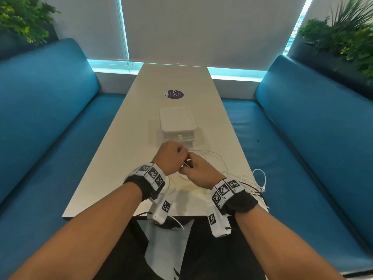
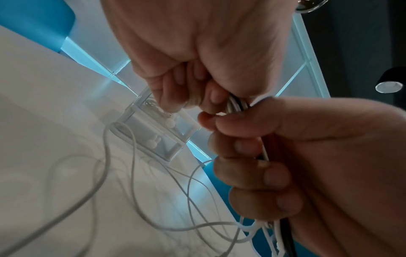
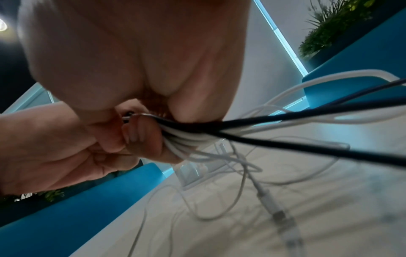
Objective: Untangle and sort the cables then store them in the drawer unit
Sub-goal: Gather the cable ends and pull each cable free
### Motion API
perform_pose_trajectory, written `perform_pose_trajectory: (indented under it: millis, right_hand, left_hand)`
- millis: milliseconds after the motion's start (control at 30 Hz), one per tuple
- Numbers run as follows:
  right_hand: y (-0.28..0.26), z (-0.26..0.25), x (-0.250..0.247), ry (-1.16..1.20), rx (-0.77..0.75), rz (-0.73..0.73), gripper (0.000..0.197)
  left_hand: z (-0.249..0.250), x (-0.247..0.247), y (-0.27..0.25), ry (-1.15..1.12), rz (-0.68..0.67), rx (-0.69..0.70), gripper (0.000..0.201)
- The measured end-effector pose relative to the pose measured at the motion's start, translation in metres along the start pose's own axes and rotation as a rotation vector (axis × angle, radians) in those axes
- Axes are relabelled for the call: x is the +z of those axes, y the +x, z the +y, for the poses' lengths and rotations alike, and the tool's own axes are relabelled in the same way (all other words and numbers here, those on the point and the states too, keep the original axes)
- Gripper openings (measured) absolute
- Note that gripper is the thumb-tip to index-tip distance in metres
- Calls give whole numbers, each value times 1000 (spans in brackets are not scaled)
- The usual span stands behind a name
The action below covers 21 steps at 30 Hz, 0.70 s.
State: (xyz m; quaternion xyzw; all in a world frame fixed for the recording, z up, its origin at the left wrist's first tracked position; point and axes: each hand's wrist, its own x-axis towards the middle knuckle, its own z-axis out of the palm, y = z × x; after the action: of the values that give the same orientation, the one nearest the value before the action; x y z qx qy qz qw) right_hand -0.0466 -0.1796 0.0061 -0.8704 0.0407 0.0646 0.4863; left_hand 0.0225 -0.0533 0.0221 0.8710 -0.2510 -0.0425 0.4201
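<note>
Both my forearms reach forward over the near end of the tabletop [image 1: 129,126], wrists close together, hands meeting just in front of the drawer unit [image 1: 177,126].

My left hand [image 1: 170,156] is knuckles-up, fingers curled down and pinching the top of the cable bundle [image 3: 189,137]. My right hand [image 1: 198,171] sits just beside and slightly nearer me, fingers wrapped round the same bundle [image 2: 236,105] lower down; the wrist view shows the strands passing through its fist and fanning out below.

Bundle: several smooth round white cables plus at least two thin black cables [image 3: 307,113], pressed side by side at the grip. Loose white loops [image 1: 214,158] trail over the tabletop to my right, and one loop hangs past the table's right edge. A white connector end [image 3: 279,213] lies flat on the surface; its type is too blurred to tell.

Drawer unit: small, white and translucent plastic, rounded-square lid, two stacked drawers with small white knobs [image 2: 170,122], both pushed in. Tabletop: matte, off-white, long rectangle.
</note>
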Motion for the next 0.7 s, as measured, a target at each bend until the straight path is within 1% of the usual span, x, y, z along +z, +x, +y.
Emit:
perform_pose_trajectory:
  millis: [33,67,167,233,333,467,533,600,667,700]
  right_hand:
    - [-1,-2,-3,8,-17,-15,22]
    - [-2,-2,-4,45,-30,-26,17]
    - [-6,-2,-10,247,7,-7,26]
    - [-7,-1,-15,260,8,4,27]
    - [-9,3,-19,65,-28,-29,18]
    - [-8,7,-24,-214,-60,-59,24]
    - [-8,11,-27,-397,-72,-35,27]
    - [-8,16,-28,-523,-83,18,34]
    - [-7,19,-25,-596,-109,67,42]
    - [-6,20,-23,-597,-117,75,43]
  left_hand:
    - [2,-1,0,-8,8,4,43]
    - [2,-1,0,-15,15,5,42]
    - [2,0,3,-25,30,2,41]
    - [1,1,4,-36,44,-3,40]
    - [1,1,5,-24,70,5,37]
    - [7,-2,9,53,68,59,39]
    - [7,-2,10,51,83,59,39]
    - [3,-1,9,37,105,48,38]
    - [-3,1,7,19,106,42,40]
    - [-6,2,6,-4,85,36,42]
